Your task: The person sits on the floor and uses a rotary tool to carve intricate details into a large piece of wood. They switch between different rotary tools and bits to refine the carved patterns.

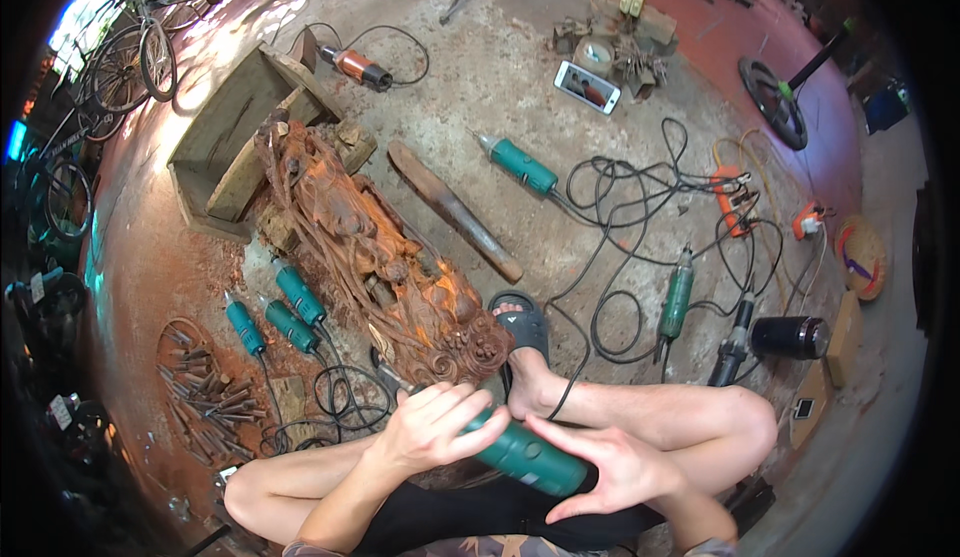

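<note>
A green straight die grinder [530,459] lies across my lap, pointing toward the near end of a carved reddish-brown wood piece [370,247]. My left hand [432,427] is closed around its front part, right beside the scrolled end of the carving. Thumb and fingers of my right hand [628,469] straddle the grinder's dark rear end, holding it. The tip of the tool is mostly hidden by my left hand. The carving is propped on wooden blocks against a wooden box frame [225,142].
Left of the carving lie several green grinders [298,292] and a heap of chisel-like bits [205,392]. A wooden club [452,209], another green grinder [522,165], tangled black cords [630,192], an orange power strip [730,202] and a phone [587,88] are to the right. A black cylinder [790,337] lies farther right.
</note>
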Tool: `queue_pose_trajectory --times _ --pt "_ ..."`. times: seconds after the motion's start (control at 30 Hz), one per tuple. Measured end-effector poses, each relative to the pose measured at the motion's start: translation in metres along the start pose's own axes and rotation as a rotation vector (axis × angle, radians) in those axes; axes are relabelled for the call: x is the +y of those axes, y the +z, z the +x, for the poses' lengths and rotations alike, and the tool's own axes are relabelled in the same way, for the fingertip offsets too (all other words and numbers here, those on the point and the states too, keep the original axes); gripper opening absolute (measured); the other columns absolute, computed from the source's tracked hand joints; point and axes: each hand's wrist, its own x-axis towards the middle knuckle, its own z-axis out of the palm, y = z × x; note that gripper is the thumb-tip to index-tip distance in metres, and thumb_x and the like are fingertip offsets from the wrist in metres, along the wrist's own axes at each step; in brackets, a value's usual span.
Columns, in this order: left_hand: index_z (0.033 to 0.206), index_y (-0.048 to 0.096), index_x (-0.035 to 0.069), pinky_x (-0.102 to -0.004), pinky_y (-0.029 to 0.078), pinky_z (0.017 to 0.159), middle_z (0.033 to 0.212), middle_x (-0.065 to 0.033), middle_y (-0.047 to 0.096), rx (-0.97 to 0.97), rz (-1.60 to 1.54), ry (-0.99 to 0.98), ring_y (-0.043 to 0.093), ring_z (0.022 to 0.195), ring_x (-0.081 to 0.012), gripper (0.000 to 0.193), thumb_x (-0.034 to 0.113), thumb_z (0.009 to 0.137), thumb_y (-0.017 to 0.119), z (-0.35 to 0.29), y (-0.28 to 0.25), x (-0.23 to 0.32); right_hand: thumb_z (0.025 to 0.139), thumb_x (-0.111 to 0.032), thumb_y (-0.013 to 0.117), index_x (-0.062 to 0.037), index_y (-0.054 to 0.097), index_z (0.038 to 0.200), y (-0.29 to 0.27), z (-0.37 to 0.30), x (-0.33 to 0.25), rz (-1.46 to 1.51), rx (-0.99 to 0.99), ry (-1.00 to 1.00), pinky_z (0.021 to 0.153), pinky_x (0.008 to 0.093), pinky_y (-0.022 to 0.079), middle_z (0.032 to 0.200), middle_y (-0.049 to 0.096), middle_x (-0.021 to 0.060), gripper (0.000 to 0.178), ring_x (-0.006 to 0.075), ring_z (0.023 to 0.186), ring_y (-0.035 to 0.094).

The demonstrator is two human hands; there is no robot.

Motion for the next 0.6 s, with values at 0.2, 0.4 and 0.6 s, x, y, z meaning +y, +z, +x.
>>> queue_pose_trajectory --times 0.2,0.4,0.6 --pt "0.134 0.065 0.019 -0.0441 0.045 0.105 0.134 -0.0121 0.059 -0.003 0.057 -0.005 0.053 0.13 -0.0304 0.06 0.015 0.074 0.069 0.065 0.008 -0.012 0.078 -0.025 0.084 -0.0038 0.05 0.139 -0.032 0.066 0.026 -0.173 0.125 0.225 0.09 0.0437 0.057 0.112 0.073 0.0202 0.073 0.0355 0.105 0.074" --pt "0.126 0.07 0.01 -0.0478 0.038 0.115 0.139 -0.0127 0.056 0.408 0.0 -0.861 0.047 0.137 -0.0371 0.055 0.006 0.073 0.084 0.006 -0.023 -0.045 0.078 -0.029 0.083 -0.0075 0.05 0.139 -0.108 0.186 0.134 -0.425 0.454 0.029 0.088 0.046 0.056 0.113 0.071 0.0235 0.073 0.0415 0.106 0.071" --pt "0.131 0.063 0.002 -0.0253 0.05 0.086 0.138 -0.0067 0.055 0.527 -0.297 -1.306 0.057 0.117 -0.0139 0.038 -0.002 0.094 0.069 -0.112 -0.005 -0.068 0.074 -0.028 0.088 -0.006 0.053 0.138 -0.104 0.305 0.257 -0.428 0.639 0.156 0.102 0.0492 0.051 0.126 0.066 0.0233 0.076 0.0422 0.121 0.062"
